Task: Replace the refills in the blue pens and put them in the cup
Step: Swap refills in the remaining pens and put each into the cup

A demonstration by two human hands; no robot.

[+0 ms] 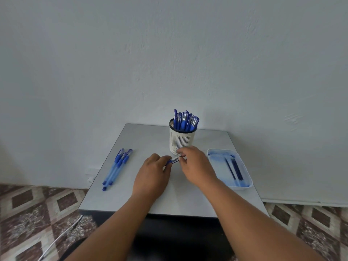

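Blue pen (174,160) spans both hands, left hand (153,174) gripping its barrel, right hand (195,166) pinching its tip.

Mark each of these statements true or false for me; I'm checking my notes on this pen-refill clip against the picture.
1. Both hands hold one blue pen in front of the cup. True: the left hand grips its blue end, and the right hand pinches the clear end.
2. The cup is empty. False: it holds many blue pens standing upright.
3. A bunch of loose pens lies on the left side of the table. True.
4. The tray on the right holds capped pens. False: it holds a few thin dark refills.
5. The cup lies tipped over. False: it stands upright near the table's far edge.
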